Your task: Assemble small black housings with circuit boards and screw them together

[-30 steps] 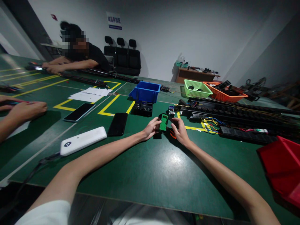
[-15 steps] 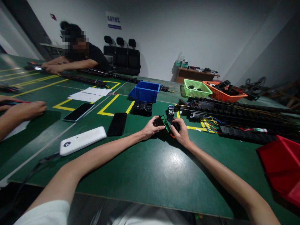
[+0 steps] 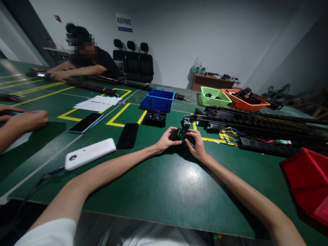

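My left hand (image 3: 166, 141) is closed on a black plastic case with a green circuit board (image 3: 180, 135) showing at its edge. Pinched in my right hand (image 3: 197, 145) is a black plastic piece (image 3: 191, 139), right up against the board side; whether the two are joined I cannot tell. Both hands are above the green table (image 3: 153, 184). Just behind them stands a small dark device with a bright metallic top (image 3: 187, 119). Several black modules (image 3: 155, 118) sit together to the left, before a blue bin (image 3: 159, 99).
Left of my arms lie a black phone (image 3: 127, 135), a white power bank (image 3: 90, 154) with a cable, and another phone (image 3: 85, 122). Long black assemblies with wires (image 3: 256, 123) stretch along the right. A red bin (image 3: 307, 181) stands near right. Two other people work at left.
My right hand has shifted slightly left, bringing its black piece against the board side of the case. The case has turned a little, and an orange bit under my right hand is no longer visible.
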`<state>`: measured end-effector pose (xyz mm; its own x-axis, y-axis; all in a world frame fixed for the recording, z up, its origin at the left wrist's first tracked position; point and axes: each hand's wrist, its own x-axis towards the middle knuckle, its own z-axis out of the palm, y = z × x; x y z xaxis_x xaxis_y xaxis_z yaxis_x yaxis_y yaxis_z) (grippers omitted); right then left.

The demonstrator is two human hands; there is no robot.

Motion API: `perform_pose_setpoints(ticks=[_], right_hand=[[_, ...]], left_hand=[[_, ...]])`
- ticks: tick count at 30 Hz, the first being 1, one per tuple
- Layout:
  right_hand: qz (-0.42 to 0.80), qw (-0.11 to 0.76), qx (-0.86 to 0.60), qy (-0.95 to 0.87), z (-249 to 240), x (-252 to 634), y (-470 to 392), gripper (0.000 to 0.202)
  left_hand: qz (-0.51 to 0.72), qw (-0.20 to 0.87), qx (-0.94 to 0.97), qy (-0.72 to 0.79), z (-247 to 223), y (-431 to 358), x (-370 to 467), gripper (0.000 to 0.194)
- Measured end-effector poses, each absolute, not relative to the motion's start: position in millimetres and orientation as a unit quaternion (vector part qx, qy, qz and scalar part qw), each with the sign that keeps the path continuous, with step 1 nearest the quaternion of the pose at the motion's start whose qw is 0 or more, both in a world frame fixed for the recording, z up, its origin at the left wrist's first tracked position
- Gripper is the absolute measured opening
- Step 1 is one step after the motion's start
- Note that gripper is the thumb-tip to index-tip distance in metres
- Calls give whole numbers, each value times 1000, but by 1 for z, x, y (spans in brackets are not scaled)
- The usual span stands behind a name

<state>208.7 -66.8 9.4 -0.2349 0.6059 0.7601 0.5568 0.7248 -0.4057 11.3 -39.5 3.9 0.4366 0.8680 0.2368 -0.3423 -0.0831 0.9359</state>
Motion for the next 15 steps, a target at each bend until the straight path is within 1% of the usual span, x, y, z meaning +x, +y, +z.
perform_pose_setpoints(ticks=[8, 15], right_hand=[[6, 466, -335, -819, 7, 209, -68, 31], [13, 457, -347, -819, 7, 208, -67, 28]], left_hand=[[481, 623, 572, 231, 2, -39, 12, 65], [478, 604, 589, 243, 9, -43, 12, 58]])
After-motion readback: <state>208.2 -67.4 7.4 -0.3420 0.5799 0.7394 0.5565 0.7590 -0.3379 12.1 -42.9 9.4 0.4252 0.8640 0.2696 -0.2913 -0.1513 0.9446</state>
